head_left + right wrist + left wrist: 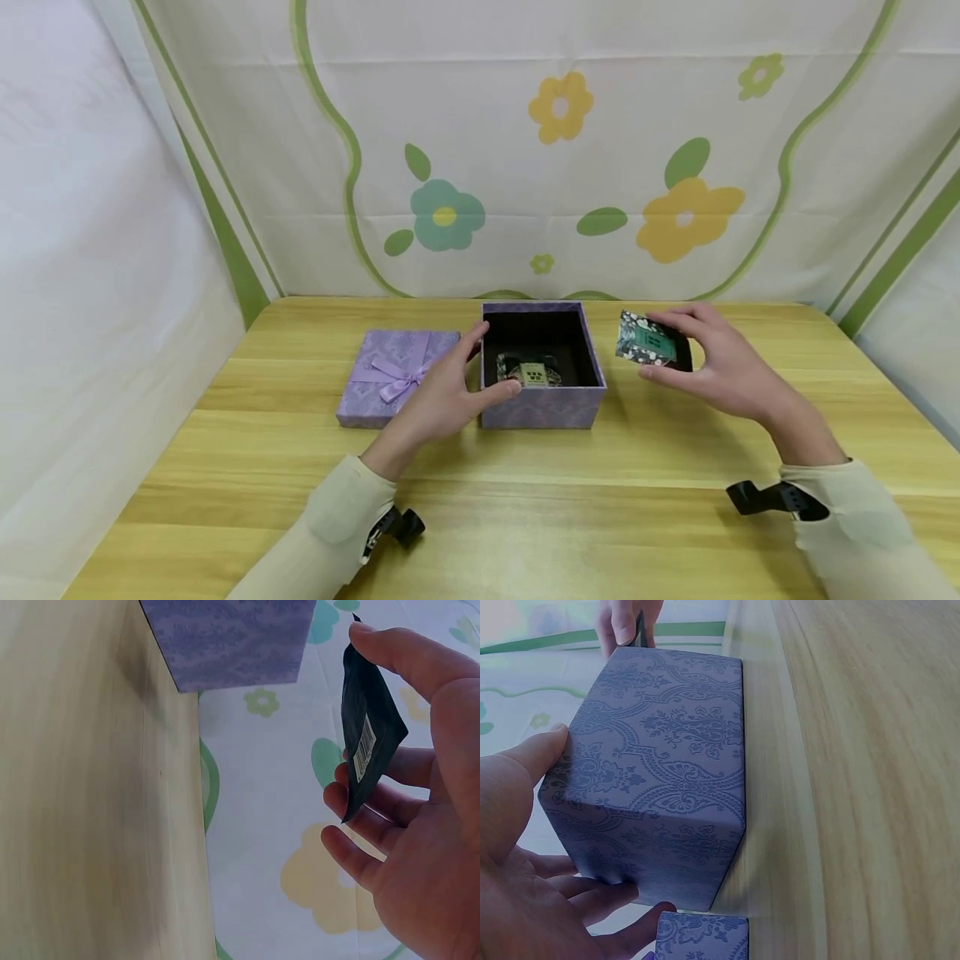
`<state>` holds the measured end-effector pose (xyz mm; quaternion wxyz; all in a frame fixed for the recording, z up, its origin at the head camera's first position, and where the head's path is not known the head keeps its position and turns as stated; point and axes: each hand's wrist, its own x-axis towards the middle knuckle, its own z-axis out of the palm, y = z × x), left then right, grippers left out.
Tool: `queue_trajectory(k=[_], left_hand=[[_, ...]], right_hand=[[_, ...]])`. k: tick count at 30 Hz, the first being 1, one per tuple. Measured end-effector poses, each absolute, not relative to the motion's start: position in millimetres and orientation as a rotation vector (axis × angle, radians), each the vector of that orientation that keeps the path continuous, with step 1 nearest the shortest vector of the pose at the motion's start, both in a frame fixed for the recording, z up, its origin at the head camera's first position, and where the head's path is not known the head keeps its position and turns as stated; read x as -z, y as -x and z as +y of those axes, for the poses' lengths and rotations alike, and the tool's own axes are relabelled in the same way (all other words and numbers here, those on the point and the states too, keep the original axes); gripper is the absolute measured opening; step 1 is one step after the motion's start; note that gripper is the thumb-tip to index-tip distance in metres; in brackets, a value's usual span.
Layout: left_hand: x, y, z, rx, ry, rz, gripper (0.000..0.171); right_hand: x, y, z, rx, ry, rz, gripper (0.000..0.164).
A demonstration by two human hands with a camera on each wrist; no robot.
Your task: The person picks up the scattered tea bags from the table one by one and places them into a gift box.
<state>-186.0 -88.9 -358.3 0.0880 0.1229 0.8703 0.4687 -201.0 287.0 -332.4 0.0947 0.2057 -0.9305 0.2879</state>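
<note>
A purple patterned gift box (536, 410) stands uncovered on the table, its inside dark. My left hand (442, 387) grips its near left corner, with the thumb at the front rim and the fingers along the left side. In the left wrist view the thumb lies on the box wall (660, 735). Inside the box lies a sachet (534, 375) with a pale yellow label. To the right of the box, my right hand (738, 375) pinches a flat floral sachet (648, 340) with a green label above the table. Its dark back with a barcode (365, 750) faces the right wrist camera.
The matching purple lid (375, 393) with a ribbon bow lies left of the box, partly behind my left hand. Under everything is a wood-grain table (540, 517). A white cloth with printed flowers (510, 150) hangs behind, and more cloth borders both sides.
</note>
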Motion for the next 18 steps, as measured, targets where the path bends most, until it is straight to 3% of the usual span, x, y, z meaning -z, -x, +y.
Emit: queue_trajectory(k=[18], left_hand=[[357.1,185.7,-88.0,-1.394,-0.381,2.600,0.103]], right_hand=[[330.4,195.6,266.2,-0.900,-0.648,-2.697,0.072]])
